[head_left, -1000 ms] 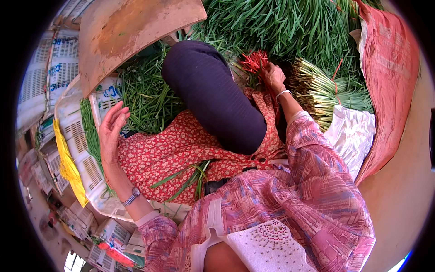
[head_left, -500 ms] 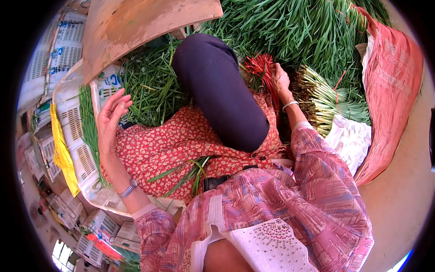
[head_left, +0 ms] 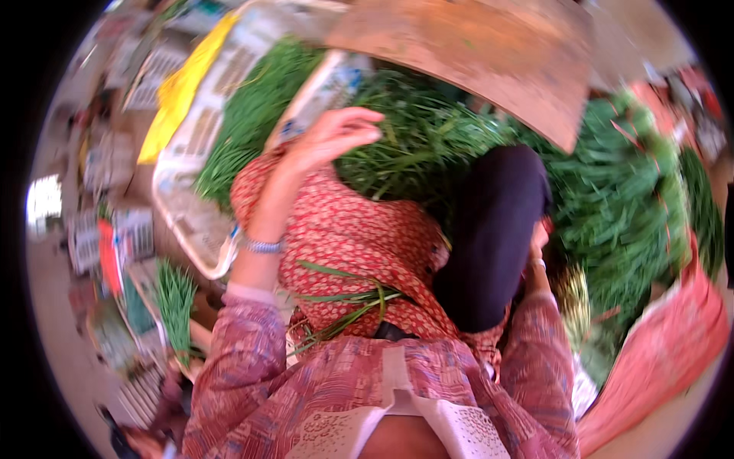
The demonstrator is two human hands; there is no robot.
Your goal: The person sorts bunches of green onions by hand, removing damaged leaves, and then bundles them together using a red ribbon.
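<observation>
My left hand (head_left: 336,136) is raised beside the white crate, fingers stretched out and slightly apart, holding nothing. Beyond its fingertips lies a heap of loose green chives (head_left: 413,145). My right hand (head_left: 538,243) is low behind my dark-trousered knee, which hides most of its fingers. A bit of red (head_left: 547,224) shows beside it; whether the hand grips it I cannot tell. A few loose chive leaves (head_left: 359,297) lie across the red flowered cloth (head_left: 344,229) on my lap.
A white crate (head_left: 170,203) with chives (head_left: 256,115) stands at left, a yellow cloth (head_left: 187,88) over its side. A wooden board (head_left: 466,57) juts in ahead. Tied chive bundles (head_left: 612,199) are piled at right beside a red woven sack (head_left: 665,336). More crates stand far left.
The view has swung, so the scene has turned and shifted right. My right hand, earlier on a bunch of red ties, is now largely behind my knee. My left hand stays raised and empty.
</observation>
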